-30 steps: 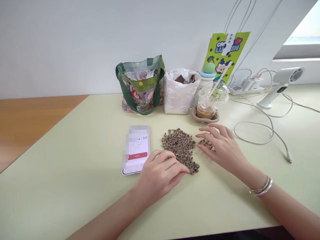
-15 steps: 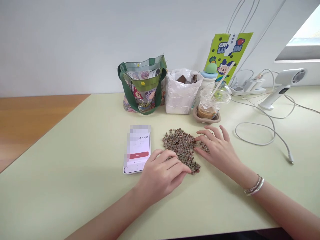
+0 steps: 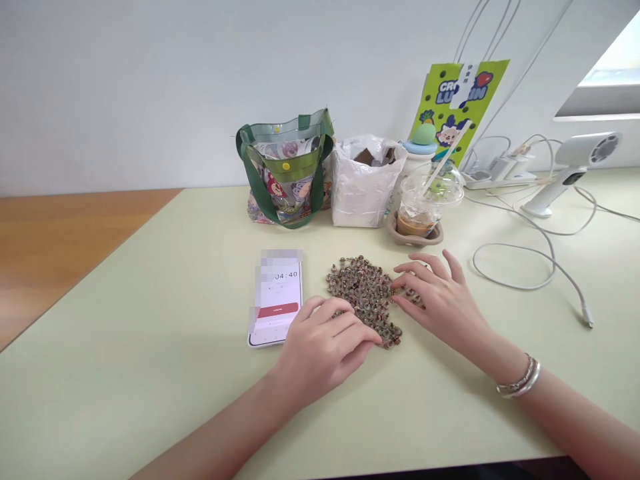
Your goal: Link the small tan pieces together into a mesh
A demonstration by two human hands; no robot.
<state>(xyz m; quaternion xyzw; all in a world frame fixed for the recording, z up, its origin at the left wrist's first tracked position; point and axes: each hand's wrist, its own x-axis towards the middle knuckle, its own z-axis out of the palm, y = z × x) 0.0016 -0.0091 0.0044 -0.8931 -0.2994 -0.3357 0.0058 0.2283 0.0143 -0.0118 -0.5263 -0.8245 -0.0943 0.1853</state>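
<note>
A heap of small brownish metal pieces lies on the pale green table. My left hand rests over the heap's lower left side, its fingers bent and close together, the index fingertip at the heap's lower end; what its fingertips hold, if anything, is hidden. At the right edge of the heap is my right hand, its fingers spread, with a few loose pieces under the palm side. To the left of the heap lies a phone showing 04:40.
Behind the heap stand a green-handled bag, a white plastic bag, a bottle and a clear cup in a holder. A green paper bag, a white fan, a power strip and a cable are on the right.
My right hand has shifted slightly to the right, and a few small pieces beside it sit slightly further right. My left hand has barely moved.
</note>
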